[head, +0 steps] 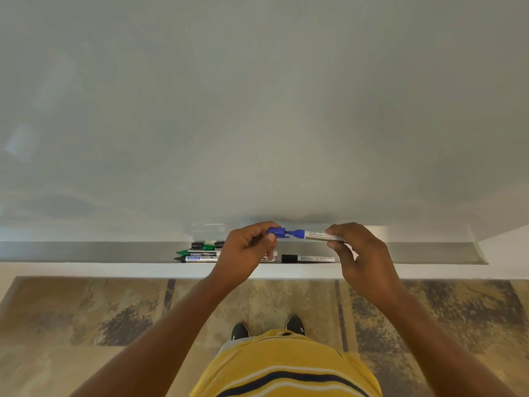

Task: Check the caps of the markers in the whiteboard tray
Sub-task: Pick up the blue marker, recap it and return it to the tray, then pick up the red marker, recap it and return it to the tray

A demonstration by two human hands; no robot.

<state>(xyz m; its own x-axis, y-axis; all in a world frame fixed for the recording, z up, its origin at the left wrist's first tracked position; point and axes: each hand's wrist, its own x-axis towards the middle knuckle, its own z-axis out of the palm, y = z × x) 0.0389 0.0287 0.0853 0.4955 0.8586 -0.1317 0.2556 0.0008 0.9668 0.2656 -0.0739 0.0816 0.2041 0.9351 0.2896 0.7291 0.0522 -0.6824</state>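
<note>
pinching blue cap (277, 232) — left hand (246, 250); right hand (362, 253) grips marker barrel (320, 235).

Perhaps six markers (310, 258); two hands (246, 250).

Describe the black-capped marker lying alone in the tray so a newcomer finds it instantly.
Start at the grey whiteboard tray running under the board. Right of the marker cluster, below the right hand, lies one black-capped marker. Unlike the held blue marker, it rests flat, capped, apart from the others.

pale grey whiteboard (257, 96), mottled tan and grey floor (114, 316)
</note>
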